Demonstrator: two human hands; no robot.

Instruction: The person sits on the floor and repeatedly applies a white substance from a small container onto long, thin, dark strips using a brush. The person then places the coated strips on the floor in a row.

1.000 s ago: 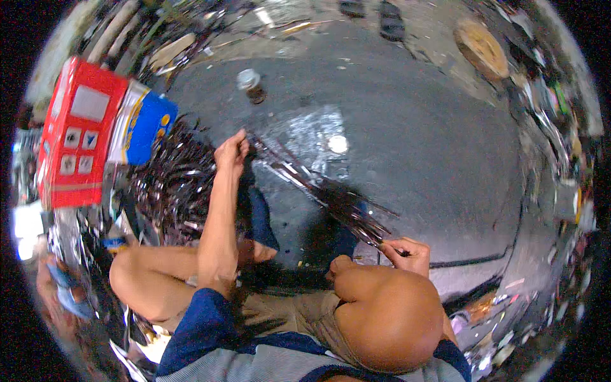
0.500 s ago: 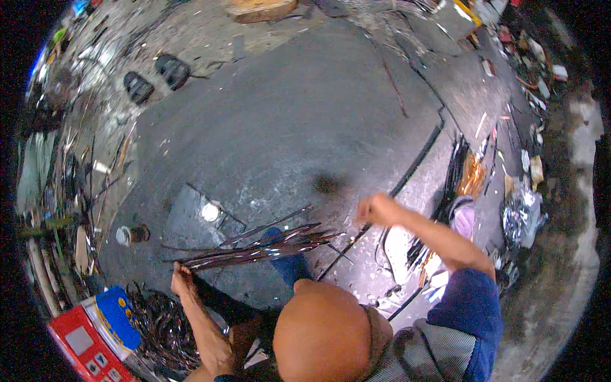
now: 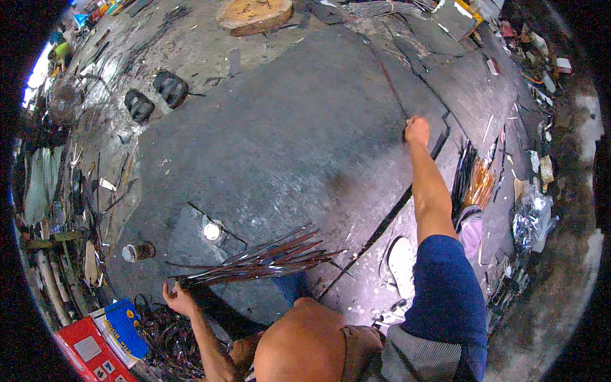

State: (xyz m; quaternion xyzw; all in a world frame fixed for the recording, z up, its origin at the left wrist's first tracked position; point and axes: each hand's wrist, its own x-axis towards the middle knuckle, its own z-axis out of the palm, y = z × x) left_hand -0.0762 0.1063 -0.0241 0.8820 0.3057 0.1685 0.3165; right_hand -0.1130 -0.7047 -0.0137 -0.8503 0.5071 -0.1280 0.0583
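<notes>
A bundle of long, dark reddish-brown glossy strips (image 3: 254, 267) lies low in front of me, its right ends fanned out. Beside its left end is my left hand (image 3: 181, 300), with fingers curled and a gap between thumb and fingers. My right arm reaches far forward over the grey floor sheet. At the near end of a single long dark strip (image 3: 388, 76), which lies on the sheet, my right hand (image 3: 417, 130) is closed; the fingertips are partly hidden. A heap of tangled dark strips (image 3: 168, 337) sits to the left of my left forearm.
A small jar (image 3: 138, 251) and a bright white round object (image 3: 212, 231) stand at left. Black sandals (image 3: 170, 89) and a round wood block (image 3: 254, 14) lie farther off. Black and orange strip bundles (image 3: 478, 181) and a white shoe (image 3: 401, 267) are at right. Red and blue packages (image 3: 121, 328) lie near left.
My right hand has moved forward and right, from above the bundle to the end of the lone strip. My left hand has dropped slightly nearer. The bundle's right ends have spread wider.
</notes>
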